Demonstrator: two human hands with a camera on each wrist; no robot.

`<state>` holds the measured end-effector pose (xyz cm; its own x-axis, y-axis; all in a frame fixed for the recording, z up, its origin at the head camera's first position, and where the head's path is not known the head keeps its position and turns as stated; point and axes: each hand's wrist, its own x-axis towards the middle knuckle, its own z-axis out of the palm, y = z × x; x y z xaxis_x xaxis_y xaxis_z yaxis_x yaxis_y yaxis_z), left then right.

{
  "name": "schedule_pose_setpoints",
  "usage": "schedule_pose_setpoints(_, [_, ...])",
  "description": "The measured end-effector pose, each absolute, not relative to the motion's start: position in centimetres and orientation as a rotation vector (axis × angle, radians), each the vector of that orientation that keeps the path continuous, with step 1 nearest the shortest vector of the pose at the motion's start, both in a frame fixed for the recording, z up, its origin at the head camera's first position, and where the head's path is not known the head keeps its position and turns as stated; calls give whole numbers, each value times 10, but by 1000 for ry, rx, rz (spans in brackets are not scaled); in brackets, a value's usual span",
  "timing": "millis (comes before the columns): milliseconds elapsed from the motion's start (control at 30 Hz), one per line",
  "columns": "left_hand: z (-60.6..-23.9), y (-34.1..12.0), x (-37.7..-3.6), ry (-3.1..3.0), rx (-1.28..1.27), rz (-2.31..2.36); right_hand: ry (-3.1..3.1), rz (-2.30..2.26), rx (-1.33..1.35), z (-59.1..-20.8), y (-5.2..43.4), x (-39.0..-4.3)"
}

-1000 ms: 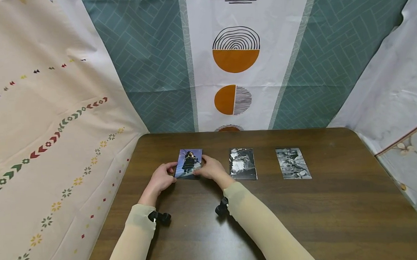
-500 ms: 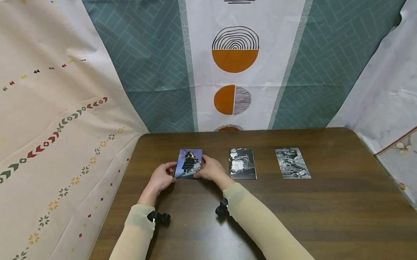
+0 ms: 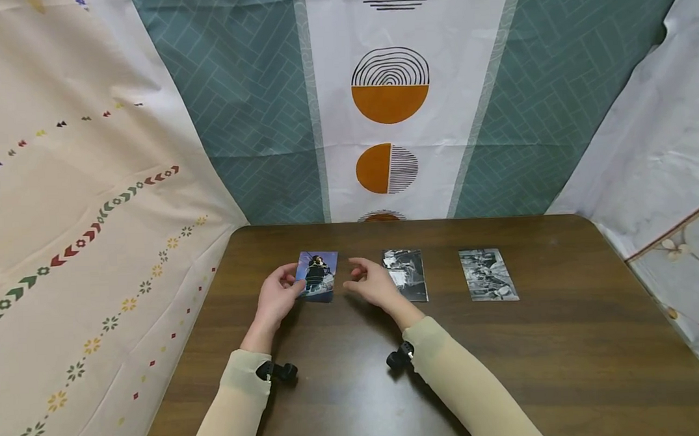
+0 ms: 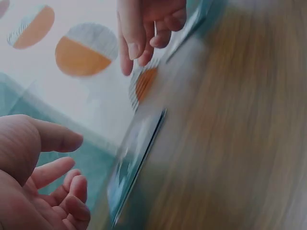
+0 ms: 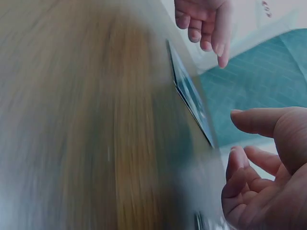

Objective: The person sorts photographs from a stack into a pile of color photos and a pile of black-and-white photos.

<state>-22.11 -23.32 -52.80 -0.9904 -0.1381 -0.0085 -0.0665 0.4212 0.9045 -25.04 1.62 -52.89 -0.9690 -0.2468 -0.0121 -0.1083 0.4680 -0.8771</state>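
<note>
A colour picture card (image 3: 319,276) showing a dark-clothed figure against a purple-blue sky lies on the left part of the table. Under its near edge, a dark strip of another card (image 3: 319,298) sticks out. My left hand (image 3: 275,296) is just left of the card, thumb and fingers loosely bent; in the left wrist view a gap shows between that hand and the card (image 4: 136,158). On the other side, my right hand (image 3: 376,285) hovers off the card's right edge, its relaxed fingers holding nothing. It partly covers a black-and-white photo card (image 3: 411,283).
Farther right lies another black-and-white photo card (image 3: 488,275), slightly slanted. The brown wooden table (image 3: 595,337) ends at a patterned cloth (image 3: 263,118) hanging behind, with pale cloths at both sides. A black camera is strapped to each wrist.
Both hands held the colour card's edges before; now they have let go. The right hand has moved off to the right, the left slightly away. The card stays about where it was.
</note>
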Motion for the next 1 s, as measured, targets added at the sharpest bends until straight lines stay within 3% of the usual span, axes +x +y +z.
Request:
schedule_pose_setpoints(667, [-539,-105,-223,-2512,-61,-1929,2677,-1510,-4,-529,139,-232])
schedule_pose_setpoints(1000, [-547,-68,-228,-2534,41,-1896,2656,-1477,138,-533,161,-228])
